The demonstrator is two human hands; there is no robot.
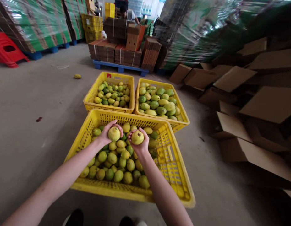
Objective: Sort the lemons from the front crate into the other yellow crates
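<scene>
Both hands are above a yellow plastic crate (pixel 180 169) in front of me, which holds many yellow and green lemons (pixel 118 176). My left hand (pixel 107 133) is closed around a yellow-green lemon (pixel 114 134), its end turned up toward me. A second lemon (pixel 137 137) rests in the curled fingers of my right hand (pixel 143 145), its brown stem end showing. The two held lemons are a short gap apart. At the crate's right side, part of the bottom and the slotted wall shows bare.
Two more yellow crates stand beyond, the left crate (pixel 89 99) and the right crate (pixel 183 121), both with fruit. A stray lemon (pixel 77 76) lies on the floor. Cardboard boxes (pixel 232 125) crowd the right; a blue pallet (pixel 120 67) with flattened cartons and a person (pixel 131 14) are behind.
</scene>
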